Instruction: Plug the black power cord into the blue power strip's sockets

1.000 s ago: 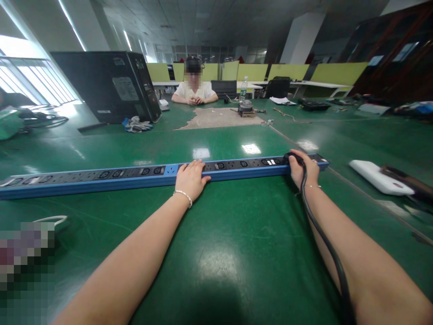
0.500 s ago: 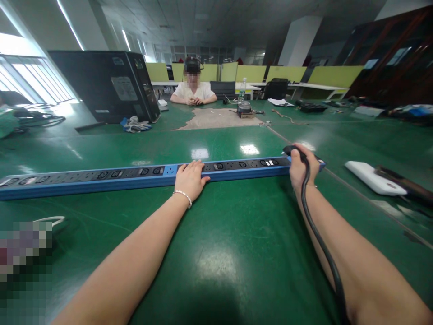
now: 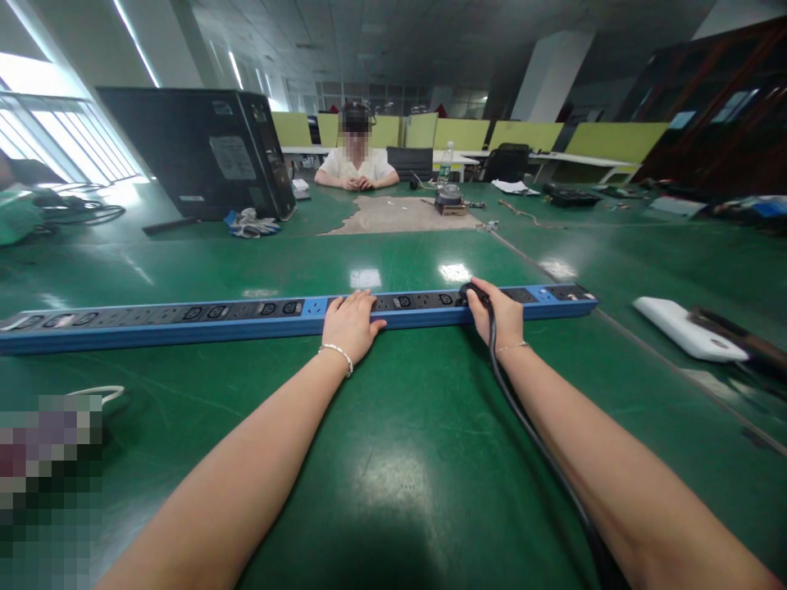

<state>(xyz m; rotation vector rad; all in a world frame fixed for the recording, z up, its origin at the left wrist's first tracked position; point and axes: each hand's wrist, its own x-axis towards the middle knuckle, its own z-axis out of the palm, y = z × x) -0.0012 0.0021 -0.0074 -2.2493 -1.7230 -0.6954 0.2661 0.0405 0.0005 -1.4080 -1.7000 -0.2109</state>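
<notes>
A long blue power strip (image 3: 270, 330) with black sockets lies across the green table. My left hand (image 3: 350, 324) is laid over its middle, fingers across the top to the far edge and thumb against the near side. Right of it, my right hand (image 3: 501, 315) grips a black plug (image 3: 468, 291) at the strip's sockets. From that plug a black power cord (image 3: 522, 418) runs down along my right forearm. Whether the plug's pins are in a socket is hidden by my fingers and the plug body.
On the left stand a black computer case (image 3: 190, 156) and a pair of gloves (image 3: 251, 223). A white device (image 3: 689, 329) lies to the right. Across the table (image 3: 393, 442) sits a person (image 3: 357, 164), near a bottle (image 3: 446, 164). A blurred-out object (image 3: 46, 447) is at the left.
My right hand has moved left along the strip with the plug, from near its right end to the sockets closer to my left hand. My left hand keeps its place on the strip.
</notes>
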